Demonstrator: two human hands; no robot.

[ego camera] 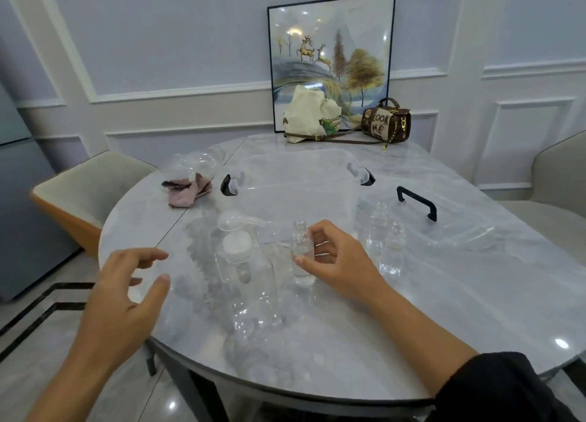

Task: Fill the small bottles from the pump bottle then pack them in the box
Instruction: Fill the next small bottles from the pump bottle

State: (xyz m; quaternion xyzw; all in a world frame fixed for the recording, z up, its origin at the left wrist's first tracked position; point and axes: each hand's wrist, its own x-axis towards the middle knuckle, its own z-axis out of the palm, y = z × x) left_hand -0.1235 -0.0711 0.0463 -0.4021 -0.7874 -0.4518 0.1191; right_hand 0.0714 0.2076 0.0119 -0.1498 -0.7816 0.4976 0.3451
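**Right hand has the bottle, pump waiting**

The right hand [336, 258] grips a small bottle [301, 245], thumb and fingers curled round its clear body. It stands upright on the tabletop [428, 301] with its mouth uncapped, just right of the pump bottle [236, 245]. The left hand [126, 285] hovers open to the left of the pump, fingers spread and holding nothing.

Further right stand the far-right bottle [379, 228] and the near-right bottle [393, 250], both upright with their mouths open. Whether there is liquid in them is hard to tell through the clear plastic. The box [295, 196] sits open at the far side, and its lid [450, 228] lies off to the right.

Now the dangers. The spout appears to point toward the small bottle but does not look lined up over that narrow mouth, so a press now would likely squirt onto the tabletop. A hard push on the pump head could rock the tall bottle. Everything is transparent and light, so a careless sweep of the right forearm could topple the two open bottles beside it.
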